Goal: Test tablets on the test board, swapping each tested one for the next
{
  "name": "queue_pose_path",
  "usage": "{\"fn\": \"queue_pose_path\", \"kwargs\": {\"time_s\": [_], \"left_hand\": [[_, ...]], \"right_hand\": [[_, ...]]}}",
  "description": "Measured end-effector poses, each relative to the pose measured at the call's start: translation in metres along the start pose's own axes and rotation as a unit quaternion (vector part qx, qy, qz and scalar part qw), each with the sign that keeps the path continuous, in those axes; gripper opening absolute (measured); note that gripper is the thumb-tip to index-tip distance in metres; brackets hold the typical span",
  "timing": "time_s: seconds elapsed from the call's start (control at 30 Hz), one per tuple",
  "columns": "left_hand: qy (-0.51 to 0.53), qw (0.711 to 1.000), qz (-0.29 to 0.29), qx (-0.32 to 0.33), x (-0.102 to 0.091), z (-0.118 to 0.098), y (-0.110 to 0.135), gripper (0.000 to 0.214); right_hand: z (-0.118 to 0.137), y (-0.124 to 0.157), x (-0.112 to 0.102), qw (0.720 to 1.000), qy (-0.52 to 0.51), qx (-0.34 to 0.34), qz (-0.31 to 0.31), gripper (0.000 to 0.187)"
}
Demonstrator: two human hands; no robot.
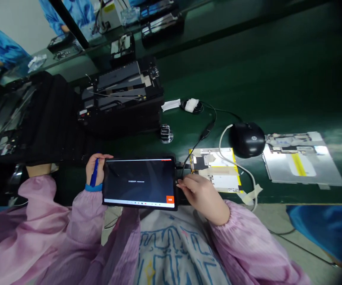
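A tablet (pixel 139 178) with a lit, mostly dark screen is tilted up at the table's front edge. My left hand (pixel 95 170) grips its left edge, and a blue pen (pixel 94 173) is tucked in the same hand. At the tablet's right edge, the fingers of my right hand (pixel 200 194) are pinched on the end of a black cable (pixel 202 137). The plug itself is mostly hidden by the fingertips. A small black connector (pixel 178 164) sits at that edge just above them. Beside my right hand lies an opened flat assembly (pixel 218 170) with yellow edging.
Stacked black trays with device parts (pixel 120 93) stand at the left. A black HP mouse (pixel 247 139), a white cable (pixel 239 162) and a silver panel (pixel 303 162) lie to the right. A small counter (pixel 165 132) stands behind the tablet. A co-worker's pink sleeve (pixel 42 194) is at the left.
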State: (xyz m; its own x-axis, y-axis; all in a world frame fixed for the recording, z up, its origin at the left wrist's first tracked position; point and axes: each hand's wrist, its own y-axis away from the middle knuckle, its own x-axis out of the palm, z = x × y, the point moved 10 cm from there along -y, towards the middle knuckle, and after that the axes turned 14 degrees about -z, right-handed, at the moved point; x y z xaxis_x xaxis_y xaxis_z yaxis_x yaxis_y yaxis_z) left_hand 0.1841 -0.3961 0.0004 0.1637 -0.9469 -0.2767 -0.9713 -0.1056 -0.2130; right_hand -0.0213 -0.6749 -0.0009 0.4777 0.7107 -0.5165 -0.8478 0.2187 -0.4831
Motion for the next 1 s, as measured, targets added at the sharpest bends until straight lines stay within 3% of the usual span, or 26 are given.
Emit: {"fn": "queue_pose_path", "kwargs": {"time_s": [0.17, 0.3, 0.7, 1.0], "left_hand": [[0.014, 1.000, 0.003, -0.006, 0.001, -0.001, 0.002, 0.030], [0.038, 0.999, 0.001, -0.029, -0.002, 0.008, 0.004, 0.026], [0.148, 0.983, -0.005, -0.109, -0.001, 0.019, 0.012, 0.028], [0.087, 0.993, 0.048, -0.067, 0.004, 0.008, 0.010, 0.032]], "right_hand": [[0.002, 0.002, 0.000, 1.000, -0.003, -0.008, 0.011, 0.030], [0.002, 0.006, 0.000, 1.000, -0.003, -0.011, 0.019, 0.020], [0.018, 0.004, -0.001, 0.990, 0.085, -0.109, 0.033, 0.019], [0.026, -0.007, 0.013, 0.983, 0.061, -0.154, 0.075, 0.013]]}}
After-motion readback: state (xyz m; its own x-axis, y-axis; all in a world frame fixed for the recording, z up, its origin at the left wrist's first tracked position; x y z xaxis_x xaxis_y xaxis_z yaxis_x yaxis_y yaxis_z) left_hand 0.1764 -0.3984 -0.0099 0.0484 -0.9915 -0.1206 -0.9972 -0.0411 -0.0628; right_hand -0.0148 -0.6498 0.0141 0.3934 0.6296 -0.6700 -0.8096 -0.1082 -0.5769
